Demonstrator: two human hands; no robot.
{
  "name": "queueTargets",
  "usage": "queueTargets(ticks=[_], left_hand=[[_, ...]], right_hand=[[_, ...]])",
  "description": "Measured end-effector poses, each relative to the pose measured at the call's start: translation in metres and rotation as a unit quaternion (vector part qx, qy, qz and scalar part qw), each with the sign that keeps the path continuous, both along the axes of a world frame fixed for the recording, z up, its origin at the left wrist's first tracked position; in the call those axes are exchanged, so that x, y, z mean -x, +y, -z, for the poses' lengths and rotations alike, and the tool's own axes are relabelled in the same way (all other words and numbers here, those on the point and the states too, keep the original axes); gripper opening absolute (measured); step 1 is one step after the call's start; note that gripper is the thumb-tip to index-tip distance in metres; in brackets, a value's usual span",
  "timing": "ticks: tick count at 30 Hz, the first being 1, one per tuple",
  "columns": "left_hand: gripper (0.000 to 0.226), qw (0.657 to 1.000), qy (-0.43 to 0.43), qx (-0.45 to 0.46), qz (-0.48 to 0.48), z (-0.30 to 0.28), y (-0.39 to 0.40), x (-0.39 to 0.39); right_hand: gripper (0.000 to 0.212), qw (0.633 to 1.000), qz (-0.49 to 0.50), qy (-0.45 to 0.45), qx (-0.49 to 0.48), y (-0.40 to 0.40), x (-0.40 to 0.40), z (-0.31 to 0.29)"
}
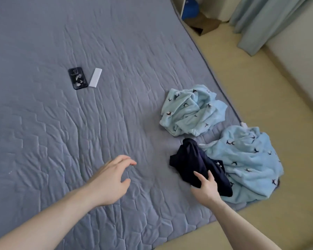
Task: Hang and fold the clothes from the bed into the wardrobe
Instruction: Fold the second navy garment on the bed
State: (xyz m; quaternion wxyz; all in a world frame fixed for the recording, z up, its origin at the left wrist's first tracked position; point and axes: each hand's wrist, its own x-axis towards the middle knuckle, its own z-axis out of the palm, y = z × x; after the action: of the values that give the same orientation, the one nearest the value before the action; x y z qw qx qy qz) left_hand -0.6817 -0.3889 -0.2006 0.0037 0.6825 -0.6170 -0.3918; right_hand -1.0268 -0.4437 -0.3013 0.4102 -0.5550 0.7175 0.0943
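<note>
Right hand on the dark garment, left hand free above the bed.

The crumpled navy-blue fabric garment [197, 165] lies on the grey-blue quilted bed [79, 132], touching the nearer light-blue patterned fleece garment [246, 163]; a second light-blue fleece garment [192, 109] lies just beyond the navy one. The right hand [206, 188] pinches the navy garment's near edge between thumb and fingers. The left hand [110, 181] hovers spread, holding nothing. The navy cloth looks light, limp and non-fragile; gripping a seam or hem should let it hang open.

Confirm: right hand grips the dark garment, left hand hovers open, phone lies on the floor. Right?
Not quite. The head view shows the phone lying on the bed, not the floor. The rest holds: right hand grips the dark garment, left hand hovers open.
</note>
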Motion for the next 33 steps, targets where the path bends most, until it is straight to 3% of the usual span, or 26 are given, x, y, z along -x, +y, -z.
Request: queueTargets(ticks=[6, 12, 19, 26, 30, 33], left_hand=[[0.044, 0.999, 0.017, -0.025, -0.045, 0.076, 0.023, 0.001], [0.042, 0.999, 0.005, -0.043, -0.029, 0.093, 0.073, -0.008], [0.041, 0.996, 0.023, -0.052, -0.062, 0.019, 0.089, -0.011], [0.046, 0.987, 0.067, -0.005, -0.148, -0.115, 0.104, -0.040], [0.065, 0.967, 0.163, 0.026, -0.195, -0.190, 0.142, -0.067], [0.080, 0.963, 0.203, 0.049, -0.173, -0.239, 0.176, -0.090]], right_hand=[[0.069, 0.994, 0.113, -0.003, 0.011, -0.042, -0.016, 0.097], [0.006, 0.971, 0.204, -0.098, 0.075, -0.005, -0.010, 0.105], [0.025, 0.897, 0.297, -0.323, -0.038, 0.045, -0.037, -0.018], [0.027, 0.899, 0.198, -0.388, -0.055, 0.117, -0.095, -0.189], [0.025, 0.890, 0.137, -0.433, -0.038, 0.155, -0.129, -0.275], [0.039, 0.885, 0.087, -0.455, -0.048, 0.182, -0.152, -0.326]])
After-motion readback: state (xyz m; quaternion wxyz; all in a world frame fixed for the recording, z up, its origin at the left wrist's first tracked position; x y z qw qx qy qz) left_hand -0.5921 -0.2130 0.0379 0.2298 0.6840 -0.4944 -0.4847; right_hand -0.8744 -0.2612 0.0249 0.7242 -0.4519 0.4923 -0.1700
